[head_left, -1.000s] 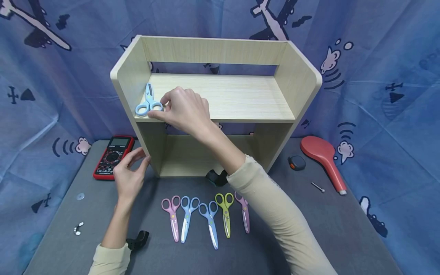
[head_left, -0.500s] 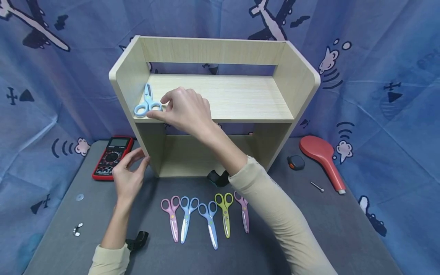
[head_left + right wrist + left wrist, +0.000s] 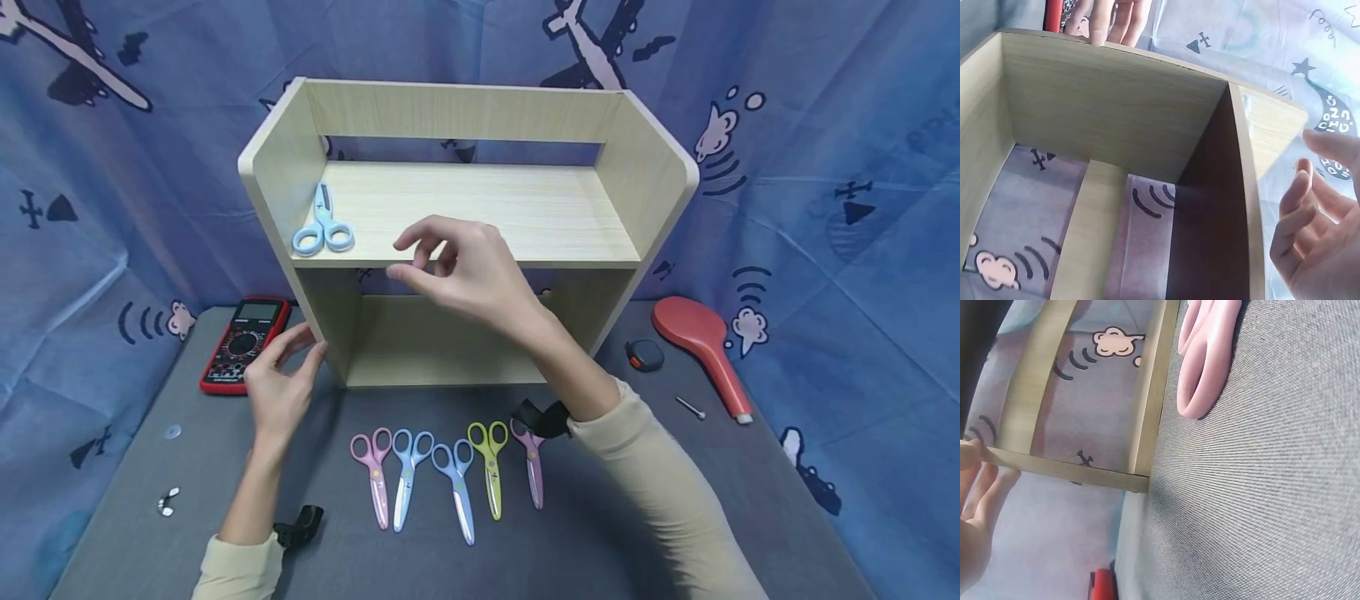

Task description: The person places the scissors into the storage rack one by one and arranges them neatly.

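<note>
My left hand [image 3: 281, 379] pinches the front edge of the left side panel of a pale wooden desk shelf [image 3: 495, 183], thumb on one face and fingers on the other. On the upper board's left end lies a pair of light blue scissors [image 3: 324, 221], blades toward the back. My right hand [image 3: 480, 271] hovers in front of that board, right of these scissors, fingers loosely bent and holding nothing. On the table in front are pink scissors [image 3: 379, 492], two blue pairs including the light blue scissors [image 3: 406, 483], green scissors [image 3: 492, 479] and purple scissors [image 3: 534, 471].
A red multimeter [image 3: 243, 343] lies left of the shelf. Below it are a clear disc [image 3: 172, 432] and a small shiny metal piece [image 3: 167, 502]. To the right lie a tape measure [image 3: 644, 355], a bolt [image 3: 690, 407] and a red paddle-shaped thing with a handle [image 3: 693, 329].
My right hand has let go of the light blue scissors on the upper board and moved right and toward me. The left hand has kept its place on the side panel.
</note>
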A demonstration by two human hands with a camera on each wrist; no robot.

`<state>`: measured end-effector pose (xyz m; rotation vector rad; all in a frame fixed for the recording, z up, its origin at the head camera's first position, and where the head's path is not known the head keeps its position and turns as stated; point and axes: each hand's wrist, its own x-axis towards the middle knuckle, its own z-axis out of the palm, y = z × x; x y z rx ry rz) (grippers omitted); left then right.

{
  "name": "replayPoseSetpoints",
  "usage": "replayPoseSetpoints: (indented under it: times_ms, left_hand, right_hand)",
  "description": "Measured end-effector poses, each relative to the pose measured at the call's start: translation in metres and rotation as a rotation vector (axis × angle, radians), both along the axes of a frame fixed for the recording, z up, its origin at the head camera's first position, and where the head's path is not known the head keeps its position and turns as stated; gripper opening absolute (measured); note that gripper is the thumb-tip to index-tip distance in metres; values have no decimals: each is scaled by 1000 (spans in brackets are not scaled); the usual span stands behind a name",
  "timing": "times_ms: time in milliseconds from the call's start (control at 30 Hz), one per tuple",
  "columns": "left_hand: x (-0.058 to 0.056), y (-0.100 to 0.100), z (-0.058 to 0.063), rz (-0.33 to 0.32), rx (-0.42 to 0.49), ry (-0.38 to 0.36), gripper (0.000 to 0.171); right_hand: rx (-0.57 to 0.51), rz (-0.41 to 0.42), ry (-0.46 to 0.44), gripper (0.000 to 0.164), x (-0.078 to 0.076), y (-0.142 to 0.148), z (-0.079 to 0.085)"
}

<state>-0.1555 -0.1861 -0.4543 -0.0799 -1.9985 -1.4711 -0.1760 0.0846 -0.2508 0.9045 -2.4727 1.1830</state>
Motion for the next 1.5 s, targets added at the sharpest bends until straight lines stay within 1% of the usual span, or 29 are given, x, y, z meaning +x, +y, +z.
replayPoseSetpoints:
  times_ms: [167,300,433,600,733,867,1000,1133,1233,1333,1433,1500]
  left_hand:
    - [0,0,1,-5,10,0,38]
    - [0,1,1,-8,10,-8,38]
    - [1,1,1,-6,8,-12,38]
    - [0,1,1,-13,23,-12,38]
    - [0,1,1,-18,27,-5,38]
    - [0,1,1,-14,30,3,38]
    - [0,1,1,-15,31,-3,38]
    - [1,1,1,-15,29,-8,38]
    - [1,1,1,-12,31,-11,38]
    - [0,1,1,-8,26,-12,38]
    - [0,1,1,-4,11,-11,38]
    - [0,0,0,-1,4,-12,38]
  right_hand:
    - [-24,71,-29,25,20,35,-15]
    - [-21,99,-67,24,33,59,-28]
    - [-1,111,-142,23,42,80,-46]
    - [46,127,-259,24,46,103,-77]
    - [84,152,-341,27,45,120,-104]
    - [131,190,-402,32,40,135,-131]
    - [184,241,-440,35,33,148,-159]
    - [219,276,-482,40,24,154,-185]
    - [240,274,-525,42,19,157,-199]
    - [274,263,-546,42,16,159,-211]
    - [311,253,-548,42,13,160,-220]
    - [334,249,-532,41,12,161,-225]
